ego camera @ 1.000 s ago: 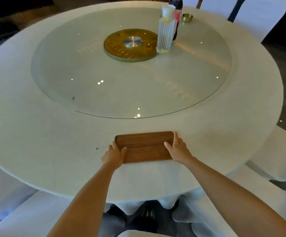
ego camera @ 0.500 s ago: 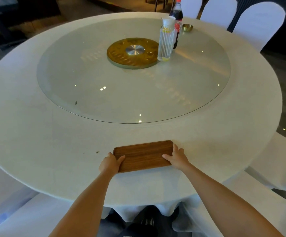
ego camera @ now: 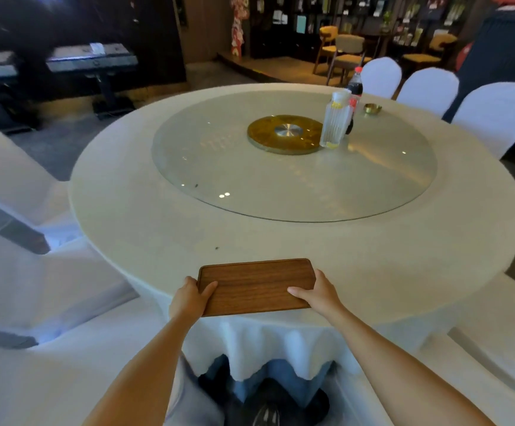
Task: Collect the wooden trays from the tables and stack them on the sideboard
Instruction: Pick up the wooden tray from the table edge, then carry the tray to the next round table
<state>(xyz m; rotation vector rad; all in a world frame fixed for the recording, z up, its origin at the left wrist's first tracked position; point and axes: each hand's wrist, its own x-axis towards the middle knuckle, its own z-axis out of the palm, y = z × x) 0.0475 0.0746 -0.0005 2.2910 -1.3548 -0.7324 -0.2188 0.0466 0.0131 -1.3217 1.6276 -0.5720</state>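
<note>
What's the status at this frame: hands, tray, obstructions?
Left hand and right hand grip the rectangular brown wooden tray by its short ends. Tray at table's near edge. Nothing in the way.

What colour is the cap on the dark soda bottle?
Red: the dark soda bottle has a red cap, seen in the head view, the only view.

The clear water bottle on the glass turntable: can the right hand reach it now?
Probably not as things stand. The right hand grips the wooden tray at the near table edge, and the water bottle stands far across the glass turntable. Nothing blocks the way.
</note>
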